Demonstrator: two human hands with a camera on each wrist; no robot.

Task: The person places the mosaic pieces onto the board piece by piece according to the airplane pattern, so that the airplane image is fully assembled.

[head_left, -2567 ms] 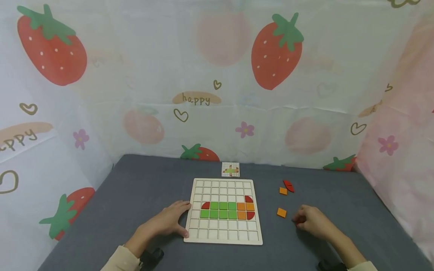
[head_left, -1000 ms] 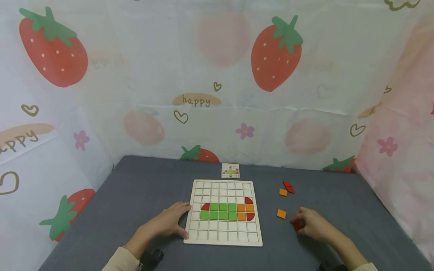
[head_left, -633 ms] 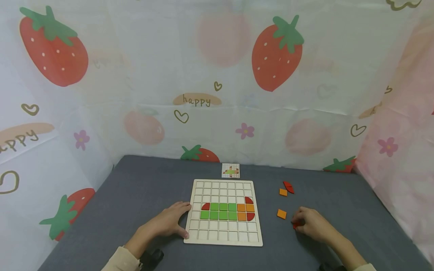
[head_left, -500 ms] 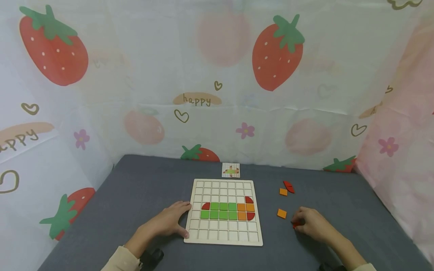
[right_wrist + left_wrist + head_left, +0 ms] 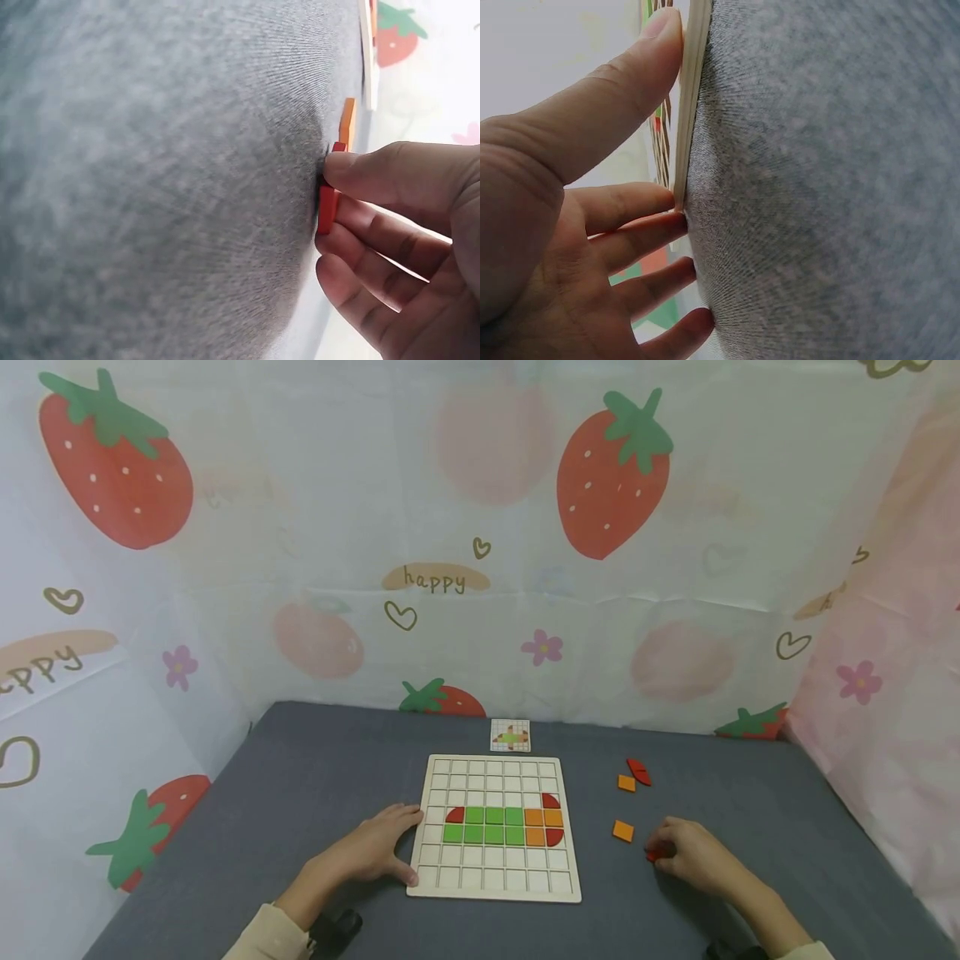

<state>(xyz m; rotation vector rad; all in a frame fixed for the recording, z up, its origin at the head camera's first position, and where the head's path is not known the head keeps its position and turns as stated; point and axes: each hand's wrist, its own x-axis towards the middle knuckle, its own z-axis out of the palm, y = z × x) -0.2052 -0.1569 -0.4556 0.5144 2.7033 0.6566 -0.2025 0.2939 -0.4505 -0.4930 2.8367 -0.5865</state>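
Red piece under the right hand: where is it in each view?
Head: red piece at the right hand fingertips, right of the board.
Left wrist: not in it.
Right wrist: centre right, edge-on on the grey cloth, thumb and fingers on it.
Shared landmark: orange square beside it.

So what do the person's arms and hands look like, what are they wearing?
Both hands are bare: no gloves, and no rings show. The left hand and right hand come out of cream long sleeves, seen only at the cuffs. A dark device shows under the left wrist.
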